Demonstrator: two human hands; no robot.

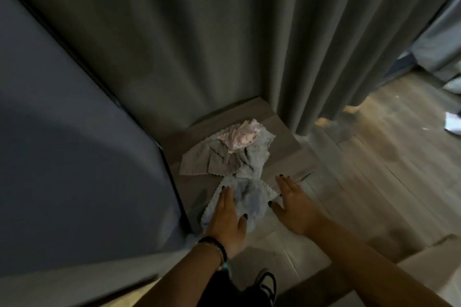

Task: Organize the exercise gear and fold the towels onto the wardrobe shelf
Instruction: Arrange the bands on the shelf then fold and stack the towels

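A small light blue-grey towel lies on a low wooden shelf. My left hand lies flat on the towel's left side with straight fingers. My right hand lies flat at the towel's right edge, its thumb touching the cloth. Behind it sits a crumpled grey towel. A bunched pink-and-white cloth rests on top of that grey towel.
A dark grey curtain hangs behind the shelf. A large dark panel stands at the left, close to the shelf. Wooden floor stretches to the right, with a white object at its far edge. My shoe shows below.
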